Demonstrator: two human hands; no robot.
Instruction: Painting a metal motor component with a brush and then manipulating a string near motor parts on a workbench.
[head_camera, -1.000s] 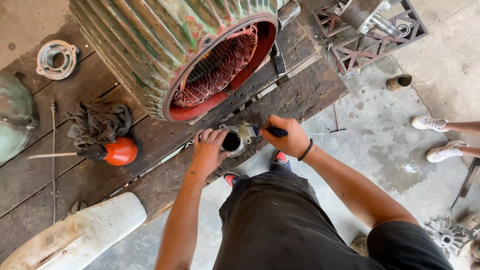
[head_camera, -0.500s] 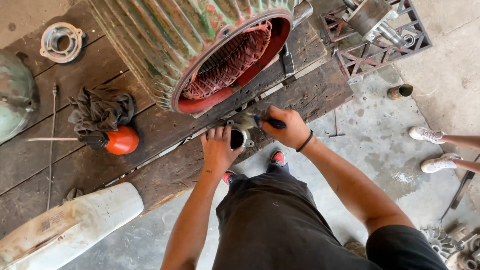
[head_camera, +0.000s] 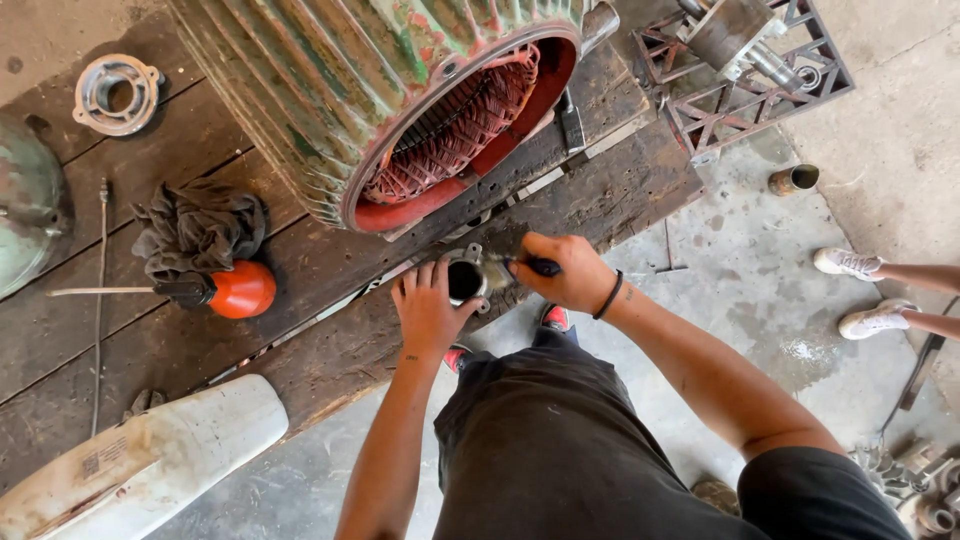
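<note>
since the earlier frame little is shifted: the metal ring part (head_camera: 466, 280) is kept steadied at the table (head_camera: 330, 350) edge by the left hand (head_camera: 428, 312), while a dark-handled brush (head_camera: 520, 267) is gripped closed in the right hand (head_camera: 565, 272), beneath the big motor housing (head_camera: 330, 90).

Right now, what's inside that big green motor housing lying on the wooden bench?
Inside the green motor housing, reddish copper windings line the bore behind a red-painted rim. The middle is hollow; no rotor shows. How far back the windings run is hidden by the casing.

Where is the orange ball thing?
The orange ball thing lies on the wooden table, left of the left hand, touching the grey rag, below the big green motor.
</note>
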